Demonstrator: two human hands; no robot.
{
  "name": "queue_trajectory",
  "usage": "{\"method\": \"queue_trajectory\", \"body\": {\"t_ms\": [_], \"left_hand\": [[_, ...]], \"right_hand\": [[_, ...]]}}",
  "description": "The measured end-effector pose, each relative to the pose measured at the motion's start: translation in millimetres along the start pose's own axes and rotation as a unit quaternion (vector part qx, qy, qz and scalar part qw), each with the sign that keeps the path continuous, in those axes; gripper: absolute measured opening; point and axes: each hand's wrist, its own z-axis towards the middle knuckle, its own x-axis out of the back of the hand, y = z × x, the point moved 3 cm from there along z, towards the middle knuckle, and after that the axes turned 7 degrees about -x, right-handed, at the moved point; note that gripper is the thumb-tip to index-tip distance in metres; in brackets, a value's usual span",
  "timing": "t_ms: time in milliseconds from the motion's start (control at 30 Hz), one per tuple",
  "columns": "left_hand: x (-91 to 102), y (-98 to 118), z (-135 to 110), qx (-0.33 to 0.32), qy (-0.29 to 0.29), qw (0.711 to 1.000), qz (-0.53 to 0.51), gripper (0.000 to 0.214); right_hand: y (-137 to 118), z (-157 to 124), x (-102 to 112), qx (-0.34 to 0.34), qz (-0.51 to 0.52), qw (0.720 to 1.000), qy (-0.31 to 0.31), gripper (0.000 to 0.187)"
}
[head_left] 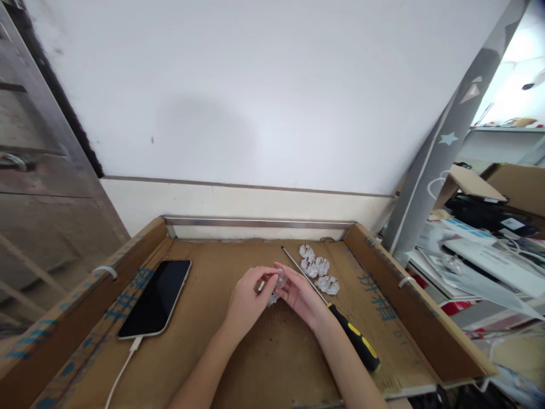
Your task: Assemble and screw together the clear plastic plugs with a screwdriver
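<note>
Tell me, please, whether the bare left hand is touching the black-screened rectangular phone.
Apart: the head view plainly shows a strip of flat brown cardboard between the left hand and the phone.

little plug pieces [322,267] look like clear, shiny plastic; the tray [204,318] is plain matt cardboard, kinda grubby, with ink printed on it; phone screen [155,298] is slick, black and glassy, and the cable [119,378] is smooth white plastic; screwdriver shaft [293,261] looks like bare metal, handle [354,338] is plastic or rubber, can't tell which; wall [238,102] is smooth with a soft sheen; door [42,216] is dull, streaky metal
</note>
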Motion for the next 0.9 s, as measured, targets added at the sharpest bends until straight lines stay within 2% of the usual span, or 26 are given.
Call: {"method": "queue_trajectory", "body": {"t_ms": [367,900], "left_hand": [[2.7,4.5,0.0,-0.054,0.031,0.997,0.054,0.015],[2.9,8.1,-0.6,-0.076,0.005,0.993,0.093,0.016]], "right_hand": [[-1.7,-1.6,-2.1,0.001,-0.013,1.000,0.010,0.042],[-1.7,-0.4,-2.8,0.003,-0.021,1.000,0.020,0.045]]}}
